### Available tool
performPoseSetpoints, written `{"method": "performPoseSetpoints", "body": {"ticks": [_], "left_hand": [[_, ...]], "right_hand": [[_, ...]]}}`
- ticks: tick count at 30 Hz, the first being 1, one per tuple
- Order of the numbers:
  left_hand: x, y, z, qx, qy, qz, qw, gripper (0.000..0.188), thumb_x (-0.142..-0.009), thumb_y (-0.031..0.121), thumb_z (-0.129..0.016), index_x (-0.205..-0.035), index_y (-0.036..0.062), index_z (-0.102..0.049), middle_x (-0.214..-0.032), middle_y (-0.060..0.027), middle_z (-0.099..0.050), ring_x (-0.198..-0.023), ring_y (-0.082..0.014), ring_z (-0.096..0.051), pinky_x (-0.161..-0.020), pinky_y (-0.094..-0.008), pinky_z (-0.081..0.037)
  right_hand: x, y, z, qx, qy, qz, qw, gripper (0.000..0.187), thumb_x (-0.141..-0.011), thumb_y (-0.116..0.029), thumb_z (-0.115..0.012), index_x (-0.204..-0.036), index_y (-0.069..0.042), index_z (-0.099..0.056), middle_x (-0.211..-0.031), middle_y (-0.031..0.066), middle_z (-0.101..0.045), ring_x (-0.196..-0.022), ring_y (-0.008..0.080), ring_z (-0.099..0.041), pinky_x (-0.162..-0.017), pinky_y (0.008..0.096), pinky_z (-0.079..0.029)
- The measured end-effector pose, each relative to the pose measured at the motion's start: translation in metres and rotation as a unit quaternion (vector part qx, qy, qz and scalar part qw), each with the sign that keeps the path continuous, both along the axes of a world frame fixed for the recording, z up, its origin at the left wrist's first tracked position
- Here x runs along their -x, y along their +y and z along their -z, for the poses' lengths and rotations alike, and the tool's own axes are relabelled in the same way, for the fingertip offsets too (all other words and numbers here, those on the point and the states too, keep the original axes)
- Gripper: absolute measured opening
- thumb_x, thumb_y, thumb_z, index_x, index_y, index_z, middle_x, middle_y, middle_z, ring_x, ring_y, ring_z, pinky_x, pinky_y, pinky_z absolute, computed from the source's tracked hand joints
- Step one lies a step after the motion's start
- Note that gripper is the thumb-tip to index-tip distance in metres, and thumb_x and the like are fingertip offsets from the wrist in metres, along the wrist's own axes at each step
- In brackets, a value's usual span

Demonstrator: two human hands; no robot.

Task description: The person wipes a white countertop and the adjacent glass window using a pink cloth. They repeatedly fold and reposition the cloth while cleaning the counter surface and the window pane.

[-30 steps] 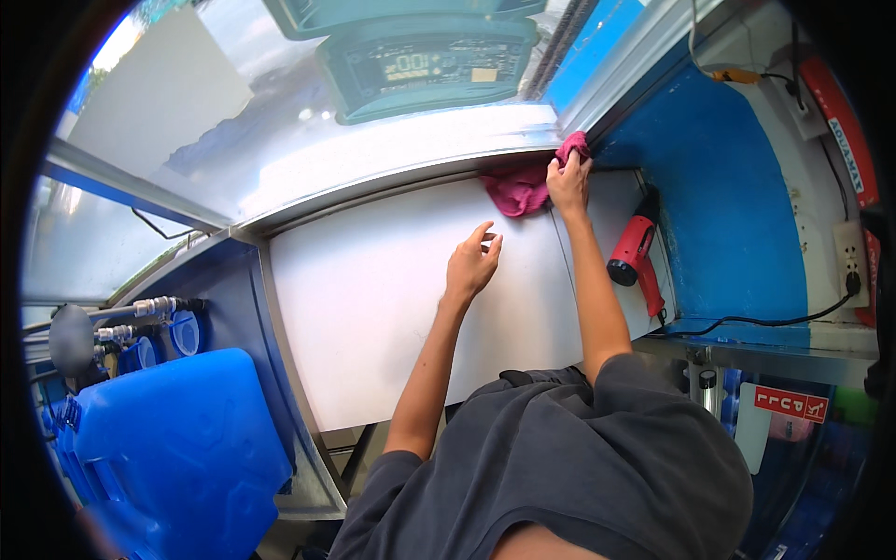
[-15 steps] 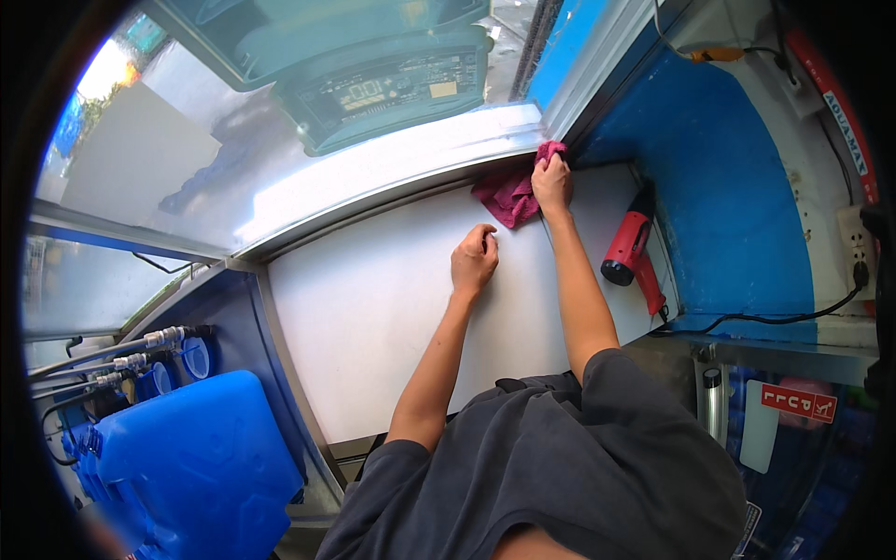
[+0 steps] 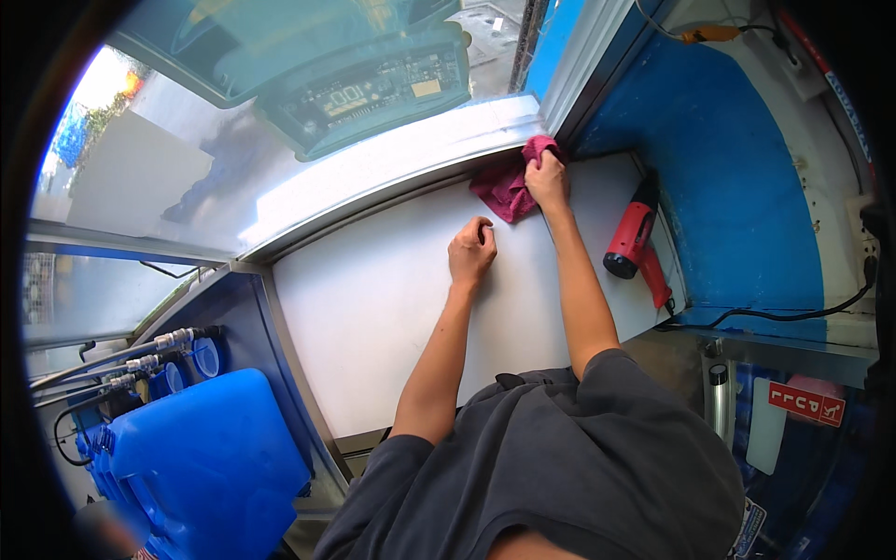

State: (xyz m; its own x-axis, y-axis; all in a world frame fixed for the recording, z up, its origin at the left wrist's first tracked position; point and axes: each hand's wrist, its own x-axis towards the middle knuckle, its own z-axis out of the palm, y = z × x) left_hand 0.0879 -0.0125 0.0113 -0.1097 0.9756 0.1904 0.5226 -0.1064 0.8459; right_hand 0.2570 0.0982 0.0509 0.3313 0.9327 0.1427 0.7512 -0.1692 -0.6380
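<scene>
two hands (image 3: 472,252), two forearms (image 3: 436,362), one pink cloth (image 3: 505,194), one red heat gun (image 3: 631,233), one red door sticker (image 3: 805,403)

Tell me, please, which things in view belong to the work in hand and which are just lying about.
Apparently in use:
pink cloth, gripped by the right hand
white counter, under the cloth

Apparently just lying about:
red-and-black handheld tool, on the counter
blue container, at the left

You have a magenta cloth (image 3: 504,194), creased and rumpled, its right end bunched in your right hand (image 3: 548,180) and the rest spreading leftward in loose folds. It lies at the far edge of the white countertop (image 3: 373,313), right of the middle, a loose corner drooping toward your near side.
</scene>
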Motion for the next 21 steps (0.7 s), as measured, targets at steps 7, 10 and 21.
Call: {"method": "performPoseSetpoints", "body": {"ticks": [7, 10, 21], "left_hand": [[0.005, 0.000, 0.001, -0.040, 0.027, 0.032, 0.998, 0.008, -0.088, 0.010, -0.059, -0.091, 0.0058, -0.065, -0.074, -0.0113, -0.067, -0.063, -0.0259, -0.065, -0.062, -0.0365, -0.052], [0.012, -0.006, 0.007, 0.041, -0.105, 0.074, 0.991, 0.010, -0.094, 0.006, -0.055, -0.095, 0.0035, -0.064, -0.070, -0.0053, -0.064, -0.062, -0.0147, -0.063, -0.060, -0.0293, -0.050], [0.020, -0.033, 0.007, -0.024, -0.074, 0.059, 0.995, 0.011, -0.094, 0.004, -0.053, -0.096, 0.0024, -0.064, -0.075, -0.0080, -0.065, -0.063, -0.0155, -0.062, -0.060, -0.0293, -0.050]], "right_hand": [[-0.001, -0.037, 0.011, 0.006, 0.155, -0.134, 0.979, 0.020, -0.091, -0.017, -0.058, -0.099, 0.002, -0.060, -0.086, 0.0265, -0.068, -0.069, 0.0368, -0.070, -0.072, 0.0459, -0.054], [-0.023, -0.034, 0.013, -0.042, 0.158, -0.106, 0.981, 0.018, -0.090, -0.015, -0.058, -0.097, 0.002, -0.059, -0.094, 0.0282, -0.066, -0.085, 0.0405, -0.065, -0.079, 0.0475, -0.051], [-0.017, 0.005, -0.004, 0.002, -0.019, -0.071, 0.997, 0.026, -0.087, -0.019, -0.052, -0.101, 0.001, -0.060, -0.097, 0.0323, -0.067, -0.092, 0.0475, -0.066, -0.087, 0.0551, -0.051]]}}
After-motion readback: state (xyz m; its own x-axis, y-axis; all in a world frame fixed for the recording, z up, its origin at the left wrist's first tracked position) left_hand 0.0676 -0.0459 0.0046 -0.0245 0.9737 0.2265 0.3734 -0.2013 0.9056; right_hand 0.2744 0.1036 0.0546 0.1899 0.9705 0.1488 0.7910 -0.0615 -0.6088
